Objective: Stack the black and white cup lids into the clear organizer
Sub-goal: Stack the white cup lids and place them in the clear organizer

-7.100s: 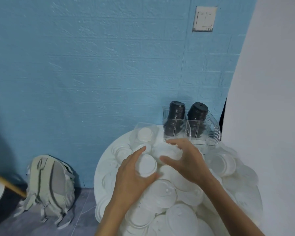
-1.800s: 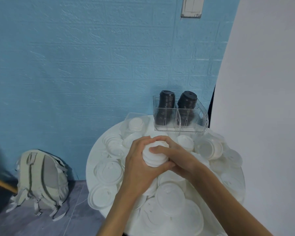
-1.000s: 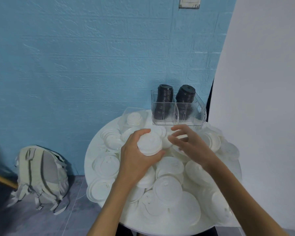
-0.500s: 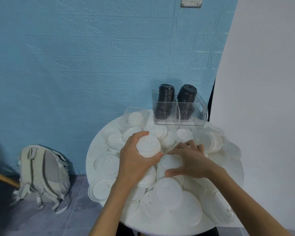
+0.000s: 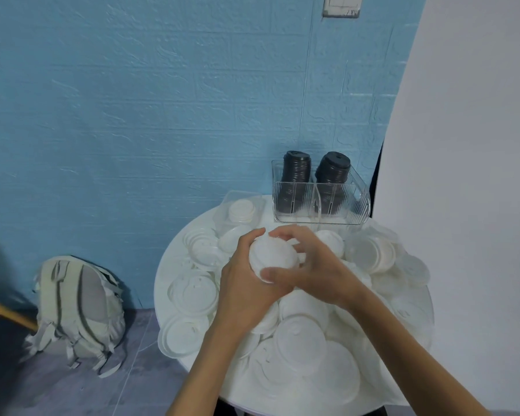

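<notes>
Since half a second ago, the right hand (image 5: 318, 265) is coming back from the loose lids (image 5: 300, 337) to the stack of white lids (image 5: 272, 258). Both hands are gripping it above the round surface (image 5: 168, 271), the left hand (image 5: 243, 283) with fingers curling around it. Black lid stacks (image 5: 294, 172) are standing in the clear organizer (image 5: 318, 199) behind.

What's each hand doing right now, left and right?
Left hand: closed around the stack of white lids, gripping it.
Right hand: fingers and thumb curled round the same stack from the other side.
</notes>
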A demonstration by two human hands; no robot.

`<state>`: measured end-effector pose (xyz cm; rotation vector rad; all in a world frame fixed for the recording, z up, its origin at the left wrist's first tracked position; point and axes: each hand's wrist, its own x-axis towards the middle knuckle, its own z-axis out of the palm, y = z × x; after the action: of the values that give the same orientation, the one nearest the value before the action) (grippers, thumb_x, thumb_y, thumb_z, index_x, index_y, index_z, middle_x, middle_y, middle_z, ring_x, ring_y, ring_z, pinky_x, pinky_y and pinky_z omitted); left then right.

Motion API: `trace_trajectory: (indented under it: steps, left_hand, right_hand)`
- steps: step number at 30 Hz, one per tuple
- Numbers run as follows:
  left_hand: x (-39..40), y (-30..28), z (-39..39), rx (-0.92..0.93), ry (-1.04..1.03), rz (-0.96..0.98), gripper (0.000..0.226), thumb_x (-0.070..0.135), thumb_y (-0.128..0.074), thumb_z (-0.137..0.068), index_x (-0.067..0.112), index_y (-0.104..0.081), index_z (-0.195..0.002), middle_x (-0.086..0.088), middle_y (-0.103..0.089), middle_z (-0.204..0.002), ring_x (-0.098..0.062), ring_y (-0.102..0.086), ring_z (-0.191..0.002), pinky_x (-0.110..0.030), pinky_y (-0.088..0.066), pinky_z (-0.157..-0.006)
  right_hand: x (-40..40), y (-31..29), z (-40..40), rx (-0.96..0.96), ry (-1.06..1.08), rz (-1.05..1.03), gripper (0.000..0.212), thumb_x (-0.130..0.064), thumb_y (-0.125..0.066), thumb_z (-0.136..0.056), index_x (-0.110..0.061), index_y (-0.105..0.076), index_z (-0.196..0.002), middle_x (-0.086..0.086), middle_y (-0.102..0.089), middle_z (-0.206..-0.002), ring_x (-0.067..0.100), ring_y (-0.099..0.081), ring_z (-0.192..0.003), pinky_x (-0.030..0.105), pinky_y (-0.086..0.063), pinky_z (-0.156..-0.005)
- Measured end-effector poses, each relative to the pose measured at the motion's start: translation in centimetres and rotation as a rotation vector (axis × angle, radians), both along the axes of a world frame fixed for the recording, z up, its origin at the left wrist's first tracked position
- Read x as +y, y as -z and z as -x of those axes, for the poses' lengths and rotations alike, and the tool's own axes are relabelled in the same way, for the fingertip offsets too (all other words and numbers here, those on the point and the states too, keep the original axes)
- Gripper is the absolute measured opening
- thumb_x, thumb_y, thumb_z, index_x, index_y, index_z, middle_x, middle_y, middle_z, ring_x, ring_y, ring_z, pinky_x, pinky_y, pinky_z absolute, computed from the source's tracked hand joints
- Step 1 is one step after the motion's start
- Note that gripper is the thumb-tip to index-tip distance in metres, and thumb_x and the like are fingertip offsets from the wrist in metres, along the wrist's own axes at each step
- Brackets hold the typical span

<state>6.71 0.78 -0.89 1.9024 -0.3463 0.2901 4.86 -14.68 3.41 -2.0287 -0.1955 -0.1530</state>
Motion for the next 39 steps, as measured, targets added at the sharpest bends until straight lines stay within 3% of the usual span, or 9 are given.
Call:
trace_trajectory:
  steps: [4,8,11,15,18,21,30,35,39]
  left_hand:
    - [-0.1,0.1,0.5,-0.033,0.018,0.022,0.099,0.045,-0.098,-0.052,0.055,-0.040,-0.133,0.022,-0.064,-0.124,-0.002,-0.063,-0.110,-0.026,-0.054,-0.091]
    - [-0.1,0.2,0.6,-0.118,0.031,0.034,0.084,0.041,-0.098,-0.054,0.047,-0.055,-0.126,0.023,-0.063,-0.124,0.001,-0.059,-0.119,-0.019,-0.049,-0.096]
    - [-0.2,0.3,0.7,-0.125,0.004,0.043,0.069,0.038,-0.096,-0.059,0.048,-0.063,-0.120,0.021,-0.067,-0.117,0.004,-0.061,-0.113,-0.015,-0.049,-0.091]
    - [-0.5,0.7,0.6,-0.083,-0.009,0.028,0.064,0.048,-0.089,-0.055,0.045,-0.067,-0.116,0.022,-0.066,-0.115,0.008,-0.059,-0.110,-0.018,-0.050,-0.093]
    - [-0.9,0.4,0.3,-0.087,-0.005,-0.003,0.063,0.055,-0.089,-0.056,0.044,-0.068,-0.114,0.022,-0.066,-0.115,0.007,-0.059,-0.111,-0.014,-0.047,-0.094]
    - [-1.5,-0.1,0.0,-0.072,-0.001,-0.009,0.064,0.051,-0.093,-0.057,0.042,-0.069,-0.116,0.020,-0.065,-0.116,0.011,-0.056,-0.109,-0.004,-0.040,-0.090]
    - [-4.5,-0.7,-0.4,-0.071,0.108,-0.048,0.062,0.045,-0.094,-0.061,0.049,-0.064,-0.115,0.022,-0.063,-0.118,0.012,-0.053,-0.109,-0.008,-0.041,-0.091]
    - [-5.7,-1.0,-0.2,-0.072,0.133,-0.045,0.061,0.043,-0.094,-0.061,0.052,-0.061,-0.111,0.023,-0.060,-0.115,0.019,-0.050,-0.106,-0.010,-0.041,-0.089]
    - [-6.2,-0.8,-0.3,-0.061,0.118,-0.040,0.062,0.046,-0.094,-0.059,0.044,-0.067,-0.114,0.019,-0.063,-0.117,0.010,-0.055,-0.107,-0.023,-0.047,-0.095]
  right_hand:
    - [0.6,0.6,-0.7,0.157,-0.033,-0.224,0.065,-0.035,-0.093,-0.047,-0.041,-0.069,-0.107,0.000,-0.060,-0.125,0.025,-0.065,-0.114,0.052,-0.055,-0.098]
    - [0.6,0.6,-0.4,0.189,-0.094,-0.339,0.063,-0.012,-0.092,-0.054,-0.025,-0.072,-0.111,0.006,-0.070,-0.117,0.022,-0.072,-0.105,0.037,-0.060,-0.086]
    - [0.7,0.8,-0.1,0.211,-0.104,-0.357,0.067,-0.012,-0.092,-0.058,-0.021,-0.068,-0.120,0.003,-0.072,-0.117,0.019,-0.071,-0.108,0.030,-0.056,-0.090]
    - [-0.1,0.6,0.3,0.241,-0.026,-0.241,0.095,-0.033,-0.098,-0.055,-0.038,-0.052,-0.139,-0.008,-0.059,-0.129,0.013,-0.069,-0.109,0.030,-0.058,-0.089]
    - [-2.0,-0.1,0.7,0.183,0.019,-0.229,0.077,-0.043,-0.089,-0.062,-0.036,-0.060,-0.132,-0.008,-0.064,-0.125,0.004,-0.068,-0.104,0.021,-0.056,-0.079]
    - [-5.0,-0.4,0.5,0.098,0.159,-0.144,0.060,-0.059,-0.080,-0.065,-0.038,-0.068,-0.120,-0.012,-0.069,-0.120,0.005,-0.068,-0.107,0.027,-0.056,-0.087]
    - [-13.3,1.5,-0.2,-0.100,0.607,0.174,0.040,-0.041,-0.078,-0.086,-0.023,-0.069,-0.120,-0.005,-0.065,-0.121,0.014,-0.062,-0.104,0.026,-0.048,-0.084]
    - [-15.5,3.6,-0.4,-0.004,0.683,0.394,0.042,-0.047,-0.076,-0.086,-0.025,-0.069,-0.121,0.004,-0.061,-0.127,0.024,-0.060,-0.115,0.035,-0.046,-0.094]
    - [-14.8,4.3,0.0,-0.009,0.677,0.411,0.037,-0.052,-0.074,-0.085,-0.029,-0.073,-0.114,0.002,-0.062,-0.120,0.024,-0.058,-0.113,0.036,-0.048,-0.092]
